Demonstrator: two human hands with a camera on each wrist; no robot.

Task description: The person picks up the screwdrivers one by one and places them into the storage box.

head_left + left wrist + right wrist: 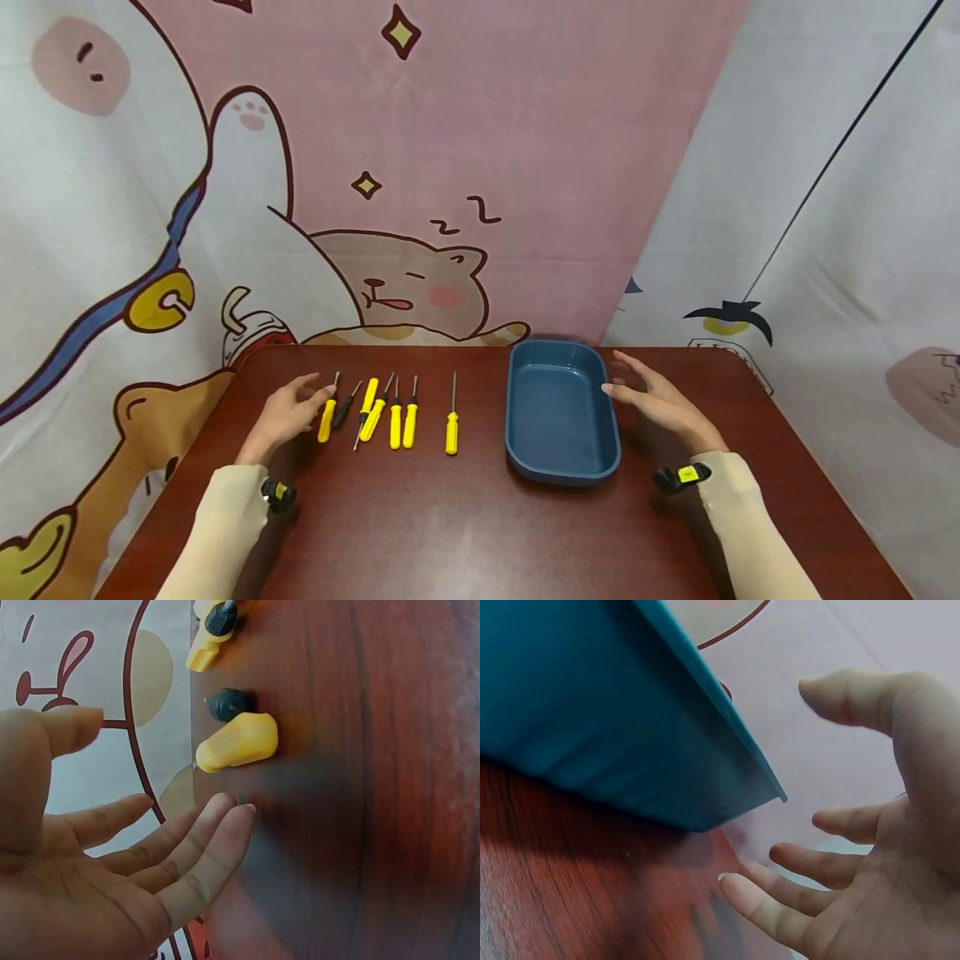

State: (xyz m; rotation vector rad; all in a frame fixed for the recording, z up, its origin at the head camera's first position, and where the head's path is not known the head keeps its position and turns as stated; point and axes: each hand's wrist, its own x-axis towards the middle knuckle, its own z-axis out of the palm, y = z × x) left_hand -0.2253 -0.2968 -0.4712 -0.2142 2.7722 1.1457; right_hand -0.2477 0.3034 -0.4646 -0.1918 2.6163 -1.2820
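My left hand (291, 410) hovers at the left end of a row of screwdrivers, fingers spread and loosely bent, holding nothing. Nearest to it is a yellow-handled screwdriver (327, 421), whose handle (238, 742) shows beyond the fingertips in the left wrist view. Beside that lies a dark-handled screwdriver (342, 414). Several more yellow-handled ones continue rightward, ending with a longer-shafted screwdriver (452, 433) set apart. On the right, my right hand (663, 407) is spread beside a blue rectangular bin (564, 478). The right wrist view shows a gap between these fingers and the bin's outer wall (592, 712).
Everything rests on a dark reddish-brown table (450, 533). A cloth backdrop (570, 167) with cartoon animals hangs at its back edge and sides. Each wrist wears a black strap, the left strap (279, 493) and the right strap (681, 477).
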